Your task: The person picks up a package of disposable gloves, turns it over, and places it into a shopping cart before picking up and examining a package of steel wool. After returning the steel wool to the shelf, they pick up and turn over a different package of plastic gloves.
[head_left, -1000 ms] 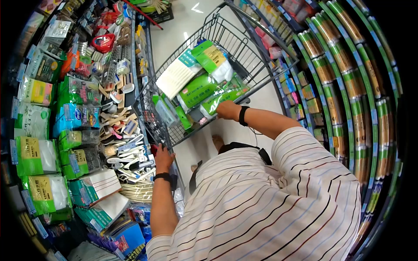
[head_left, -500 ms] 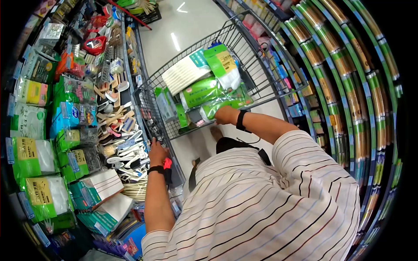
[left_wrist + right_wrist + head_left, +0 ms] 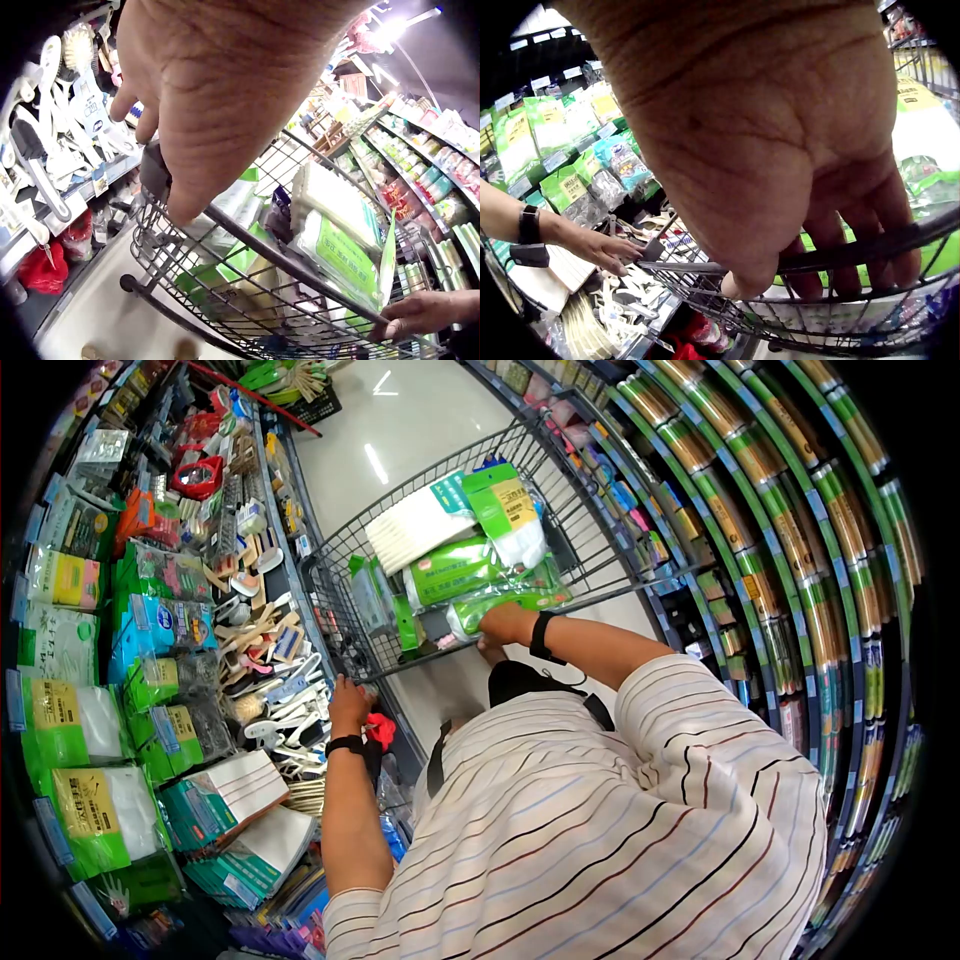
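A wire shopping cart (image 3: 610, 598) holds a white ribbed pack (image 3: 415, 528), a green pack with white contents (image 3: 508, 510) and other green packages (image 3: 455, 572). My right hand (image 3: 510, 625) grips the near rail, its fingers over the rail (image 3: 840, 257) and the thumb below in the right wrist view. At the cart's near left corner is my left hand (image 3: 350, 705). In the right wrist view this left hand (image 3: 596, 246) reaches with fairly straight fingers to the dark corner piece (image 3: 652, 249); in the left wrist view its thumb lies against the rail.
Brushes (image 3: 290, 645), packaged gloves (image 3: 90, 800) and white-and-teal packs (image 3: 235, 785) fill the left shelf. A red item (image 3: 380, 730) hangs by the left wrist. Rows of green-and-brown packs (image 3: 790, 530) line the right shelves; a dark crate (image 3: 315, 407) stands up the aisle.
The left shelf and crate have shifted left in the head view. My left hand has moved slightly left and up, uncovering the red item; my right hand remains on the rail.
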Demonstrator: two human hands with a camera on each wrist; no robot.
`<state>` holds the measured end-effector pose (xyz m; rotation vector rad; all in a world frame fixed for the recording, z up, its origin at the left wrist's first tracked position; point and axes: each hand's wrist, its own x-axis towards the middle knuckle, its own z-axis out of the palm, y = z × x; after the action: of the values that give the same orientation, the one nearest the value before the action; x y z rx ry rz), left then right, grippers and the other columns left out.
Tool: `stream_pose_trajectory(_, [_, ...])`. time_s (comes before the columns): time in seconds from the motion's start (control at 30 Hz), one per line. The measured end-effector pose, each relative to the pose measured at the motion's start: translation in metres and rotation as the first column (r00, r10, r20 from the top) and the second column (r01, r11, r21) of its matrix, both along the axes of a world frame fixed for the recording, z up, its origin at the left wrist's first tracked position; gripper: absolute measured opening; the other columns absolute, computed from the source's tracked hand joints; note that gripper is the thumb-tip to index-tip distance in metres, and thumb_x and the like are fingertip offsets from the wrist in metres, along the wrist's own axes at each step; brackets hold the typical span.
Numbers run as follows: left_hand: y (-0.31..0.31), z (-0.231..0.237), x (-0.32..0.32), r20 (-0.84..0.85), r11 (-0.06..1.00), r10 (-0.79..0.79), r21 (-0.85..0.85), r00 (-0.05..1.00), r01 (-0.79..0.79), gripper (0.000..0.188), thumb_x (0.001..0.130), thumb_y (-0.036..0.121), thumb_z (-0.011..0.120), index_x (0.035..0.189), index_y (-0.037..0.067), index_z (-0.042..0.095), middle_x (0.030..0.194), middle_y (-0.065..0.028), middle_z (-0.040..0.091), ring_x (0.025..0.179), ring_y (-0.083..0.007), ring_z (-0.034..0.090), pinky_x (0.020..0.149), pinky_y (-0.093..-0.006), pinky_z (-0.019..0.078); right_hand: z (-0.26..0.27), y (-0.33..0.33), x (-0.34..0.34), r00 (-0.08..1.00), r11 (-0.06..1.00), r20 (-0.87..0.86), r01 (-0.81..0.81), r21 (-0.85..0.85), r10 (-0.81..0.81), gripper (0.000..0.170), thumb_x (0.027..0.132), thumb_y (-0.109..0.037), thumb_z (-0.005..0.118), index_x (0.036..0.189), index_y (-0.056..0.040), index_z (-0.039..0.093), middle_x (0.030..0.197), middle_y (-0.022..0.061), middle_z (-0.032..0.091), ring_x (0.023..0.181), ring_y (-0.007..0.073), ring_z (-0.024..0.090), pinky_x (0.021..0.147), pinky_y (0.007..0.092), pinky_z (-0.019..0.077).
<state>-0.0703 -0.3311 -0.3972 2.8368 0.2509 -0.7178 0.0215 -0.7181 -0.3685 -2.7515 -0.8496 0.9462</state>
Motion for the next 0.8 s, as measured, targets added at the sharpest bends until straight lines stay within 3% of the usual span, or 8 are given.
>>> stream_pose_trajectory(0.07, [0.004,-0.002,-0.004,0.101,1.0,-0.004,-0.022,0.995,0.006,0.067,0.082,0.032,0.075,0.136,0.0,0.051,0.149,-0.0217,0.042,0.133,-0.038,0.047,0.107,-0.0451,0.043,0.005,0.003,-0.001,1.0,1.0,0.002,0.018,0.006,-0.018,0.044,0.085,-0.048,0.068,0.096,-0.0055,0.074,0.095,0.0201,0.072,0.092,0.038,0.069,0.081,0.0471,0.054])
stream_pose_trajectory(0.2, [-0.005,-0.002,-0.018,0.266,0.982,-0.135,-0.09,0.955,0.165,0.069,0.08,0.028,0.077,0.139,0.004,0.05,0.145,-0.0239,0.046,0.131,-0.0405,0.047,0.106,-0.0465,0.0417,0.002,-0.006,0.028,0.984,0.967,0.027,0.168,0.191,-0.177,0.043,0.089,-0.046,0.063,0.096,-0.0043,0.072,0.095,0.0222,0.07,0.094,0.0389,0.068,0.081,0.05,0.0525])
stream_pose_trajectory(0.27, [-0.018,0.006,-0.016,0.292,0.971,-0.168,-0.115,0.942,0.208,0.07,0.08,0.029,0.078,0.139,0.006,0.05,0.144,-0.0236,0.047,0.131,-0.0401,0.047,0.106,-0.0464,0.0413,0.016,-0.014,0.043,0.942,0.915,0.045,0.31,0.257,-0.332,0.043,0.092,-0.044,0.061,0.11,-0.0061,0.066,0.103,0.0239,0.067,0.096,0.0409,0.065,0.081,0.0503,0.0515])
stream_pose_trajectory(0.33, [-0.026,-0.001,-0.014,0.325,0.962,-0.174,-0.145,0.93,0.231,0.069,0.081,0.033,0.077,0.141,0.009,0.05,0.144,-0.0225,0.048,0.133,-0.0387,0.046,0.107,-0.0493,0.0386,0.02,-0.018,0.057,0.896,0.898,0.171,0.361,0.251,-0.409,0.043,0.092,-0.042,0.061,0.117,-0.0069,0.061,0.114,0.0297,0.062,0.096,0.0431,0.066,0.081,0.0515,0.0524])
stream_pose_trajectory(0.47, [-0.043,-0.01,-0.009,0.161,0.977,-0.178,-0.091,0.971,0.194,0.066,0.085,0.04,0.072,0.143,0.015,0.049,0.146,-0.0184,0.047,0.138,-0.0349,0.041,0.108,-0.0567,0.0336,0.034,-0.019,0.069,0.837,0.88,0.287,0.405,0.249,-0.466,0.047,0.091,-0.039,0.064,0.126,-0.0093,0.054,0.125,0.0418,0.051,0.093,0.0489,0.065,0.079,0.0513,0.0547])
stream_pose_trajectory(0.6, [-0.044,-0.01,-0.009,0.109,0.983,-0.173,-0.046,0.979,0.178,0.066,0.086,0.039,0.071,0.144,0.018,0.047,0.149,-0.0137,0.045,0.14,-0.0318,0.038,0.109,-0.0581,0.0318,0.015,-0.017,0.082,0.798,0.893,0.401,0.405,0.193,-0.449,0.052,0.087,-0.037,0.069,0.127,-0.0087,0.053,0.126,0.051,0.043,0.089,0.0511,0.066,0.075,0.0479,0.0574])
stream_pose_trajectory(0.7, [-0.038,-0.011,-0.003,0.082,0.985,-0.153,-0.065,0.985,0.158,0.065,0.087,0.038,0.071,0.144,0.018,0.047,0.149,-0.012,0.044,0.141,-0.0302,0.037,0.11,-0.0594,0.0305,0.007,-0.015,0.087,0.774,0.877,0.428,0.468,0.108,-0.466,0.051,0.088,-0.037,0.069,0.127,-0.0093,0.054,0.128,0.0492,0.044,0.088,0.0492,0.067,0.075,0.0476,0.0576])
stream_pose_trajectory(0.8, [-0.033,-0.016,-0.007,0.094,0.985,-0.145,-0.085,0.985,0.153,0.064,0.087,0.037,0.07,0.143,0.018,0.047,0.15,-0.0122,0.044,0.141,-0.0301,0.037,0.11,-0.0599,0.0311,-0.003,-0.024,0.093,0.781,0.905,0.468,0.407,0.122,-0.414,0.043,0.088,-0.03,0.066,0.123,-0.0062,0.057,0.125,0.0447,0.05,0.087,0.0465,0.069,0.073,0.046,0.0579])
